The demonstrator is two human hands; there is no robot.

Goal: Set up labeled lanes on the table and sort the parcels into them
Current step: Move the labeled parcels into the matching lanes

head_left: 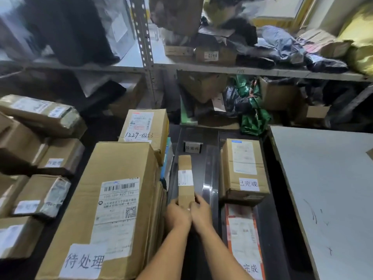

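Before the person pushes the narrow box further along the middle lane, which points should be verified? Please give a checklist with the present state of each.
1. The left hand and right hand both grip the near end of the narrow box: ok.
2. The lane surface between the box and the lane sign is free: ok.
3. The text on the lane sign matches this parcel: cannot tell, it is blurred.
4. The shipping label on the box faces up: ok.
5. The box lies apart from the finished parcel in the right lane: ok.
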